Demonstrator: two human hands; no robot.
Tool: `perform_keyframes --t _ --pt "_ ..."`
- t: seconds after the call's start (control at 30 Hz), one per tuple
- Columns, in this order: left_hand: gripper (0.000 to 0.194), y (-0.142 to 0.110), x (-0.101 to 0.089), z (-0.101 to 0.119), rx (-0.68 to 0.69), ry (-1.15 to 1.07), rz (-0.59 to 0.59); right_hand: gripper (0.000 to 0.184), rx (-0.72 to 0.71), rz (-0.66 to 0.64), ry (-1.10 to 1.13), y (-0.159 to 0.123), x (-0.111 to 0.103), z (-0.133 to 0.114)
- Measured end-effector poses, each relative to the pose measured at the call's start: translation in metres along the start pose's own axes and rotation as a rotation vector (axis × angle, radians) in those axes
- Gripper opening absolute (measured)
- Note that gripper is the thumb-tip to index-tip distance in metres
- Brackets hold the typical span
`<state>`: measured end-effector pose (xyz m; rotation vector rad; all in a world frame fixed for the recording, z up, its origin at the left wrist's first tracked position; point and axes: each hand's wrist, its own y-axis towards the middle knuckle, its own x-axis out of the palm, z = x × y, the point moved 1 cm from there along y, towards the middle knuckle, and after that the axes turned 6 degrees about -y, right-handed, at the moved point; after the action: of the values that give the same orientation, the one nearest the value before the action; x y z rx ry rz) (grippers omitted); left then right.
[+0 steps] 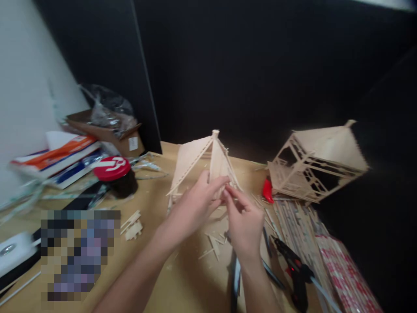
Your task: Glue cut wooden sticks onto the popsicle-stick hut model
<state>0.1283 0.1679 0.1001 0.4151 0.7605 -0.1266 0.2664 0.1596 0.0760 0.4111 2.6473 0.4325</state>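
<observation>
Both bare forearms reached up from the bottom edge across the tan wooden table (182,278). At their ends the left hand (195,202) and the right hand (243,221) met at the foot of a small peaked roof frame (208,163) built of pale, flat craft sticks. It stood upright at the middle of the table, its ridge pointing up. The left hand's fingers (216,182) curled loosely against one sloping panel, touching the wood. The right hand's fingertips (230,191) were drawn narrow in a pinch at the frame's lower edge; blur hid whether a stick lay between them. Loose stick offcuts (213,245) lay scattered just under the hands. A black glue gun (295,269) lay to the right, near the wrist. Farther right sat a finished stick house (317,161), open-framed and tilted, with a red object (267,190) beside it. To the left stood a dark jar with a red lid (112,168) and a cardboard box (109,130).
</observation>
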Motion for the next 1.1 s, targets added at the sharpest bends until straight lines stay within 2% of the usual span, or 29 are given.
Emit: perform_keyframes --t 0.23,0.43,0.77,0.97,1.03,1.1 --pt "0.047 -0.004 -0.008 0.001 -0.039 -0.035 -0.03 0.033 -0.027 0.084 -0.074 -0.006 0.006 -0.006" --pt "0.049 -0.004 -0.013 0.004 -0.052 -0.08 -0.054 0.034 0.014 0.112 0.01 -0.012 0.012 -0.004" --pt "0.054 -0.003 -0.011 0.002 -0.048 -0.119 -0.051 0.04 0.067 0.141 0.071 -0.014 0.017 0.001" --pt "0.078 -0.003 -0.011 0.0 -0.039 -0.119 -0.03 0.037 0.082 0.154 0.127 -0.016 0.023 0.003" --pt "0.073 -0.002 -0.01 -0.002 -0.04 -0.123 -0.018 0.034 0.087 0.138 0.15 -0.014 0.024 0.004" --pt "0.057 -0.001 -0.009 -0.004 -0.026 -0.11 -0.019 0.03 0.076 0.128 0.153 -0.012 0.024 0.004"
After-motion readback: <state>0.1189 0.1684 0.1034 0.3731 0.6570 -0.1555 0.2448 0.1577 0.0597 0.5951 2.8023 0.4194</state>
